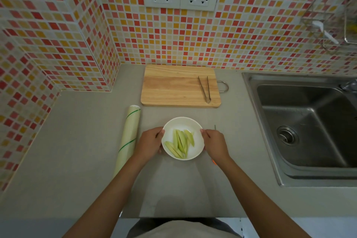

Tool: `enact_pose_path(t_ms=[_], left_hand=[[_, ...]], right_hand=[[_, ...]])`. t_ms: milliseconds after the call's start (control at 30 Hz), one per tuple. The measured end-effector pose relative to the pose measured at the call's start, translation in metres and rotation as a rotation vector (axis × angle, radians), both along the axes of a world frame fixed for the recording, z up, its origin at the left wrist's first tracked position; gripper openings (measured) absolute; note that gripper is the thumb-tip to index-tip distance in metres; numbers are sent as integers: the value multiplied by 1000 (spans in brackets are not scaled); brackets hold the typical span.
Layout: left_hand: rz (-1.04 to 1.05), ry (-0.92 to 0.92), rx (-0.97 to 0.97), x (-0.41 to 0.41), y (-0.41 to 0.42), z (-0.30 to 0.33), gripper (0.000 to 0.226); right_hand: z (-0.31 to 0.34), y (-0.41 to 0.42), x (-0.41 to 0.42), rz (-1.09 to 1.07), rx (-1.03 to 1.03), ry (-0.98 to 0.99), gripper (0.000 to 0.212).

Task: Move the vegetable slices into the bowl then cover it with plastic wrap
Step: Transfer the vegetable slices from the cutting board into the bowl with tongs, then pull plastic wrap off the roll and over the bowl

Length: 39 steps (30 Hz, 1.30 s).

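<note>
Left hand (pixel 149 142) and right hand (pixel 214 142) grip the white bowl (pixel 182 124) by opposite rims. Green vegetable slices (pixel 180 144) inside (plastic wrap roll (pixel 128 138) just left, toward the counter's front edge).

— What sat on the grey worktop (pixel 77 160)?
— A white bowl (pixel 195 152), a roll of plastic wrap (pixel 128 137) just left of it, and a wooden cutting board (pixel 173 89) behind, near the wall.
</note>
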<state>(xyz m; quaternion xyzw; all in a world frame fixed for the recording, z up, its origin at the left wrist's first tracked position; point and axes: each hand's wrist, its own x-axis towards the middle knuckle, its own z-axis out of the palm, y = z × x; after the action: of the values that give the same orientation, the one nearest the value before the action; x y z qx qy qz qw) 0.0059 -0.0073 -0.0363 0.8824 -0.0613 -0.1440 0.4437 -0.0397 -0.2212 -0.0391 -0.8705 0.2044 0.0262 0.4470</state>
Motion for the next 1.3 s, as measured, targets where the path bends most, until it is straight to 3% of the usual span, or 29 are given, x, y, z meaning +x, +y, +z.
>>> enact_pose_path(t_ms=[233, 367, 433, 600, 767, 1000, 1133, 1300], left_hand=[[36, -11, 22, -2, 3, 6, 28], [294, -308, 387, -2, 33, 9, 34], [339, -360, 551, -1, 51, 8, 38], [309, -119, 727, -3, 64, -3, 49], [342, -5, 580, -2, 63, -14, 58], [354, 12, 498, -3, 61, -11, 54], [341, -59, 237, -8, 58, 3, 42], [327, -77, -140, -5, 35, 50, 38]], right_hand=[[0, -2, -1, -9, 6, -5, 49], [3, -7, -4, -42, -51, -36, 36], [5, -8, -6, -66, -56, -48, 32], [13, -6, -9, -89, -78, -58, 34], [14, -5, -13, -94, -65, -60, 30], [27, -5, -20, -192, -82, -139, 31], [51, 9, -18, -236, 3, -261, 21], [87, 55, -2, -94, 348, -206, 18]])
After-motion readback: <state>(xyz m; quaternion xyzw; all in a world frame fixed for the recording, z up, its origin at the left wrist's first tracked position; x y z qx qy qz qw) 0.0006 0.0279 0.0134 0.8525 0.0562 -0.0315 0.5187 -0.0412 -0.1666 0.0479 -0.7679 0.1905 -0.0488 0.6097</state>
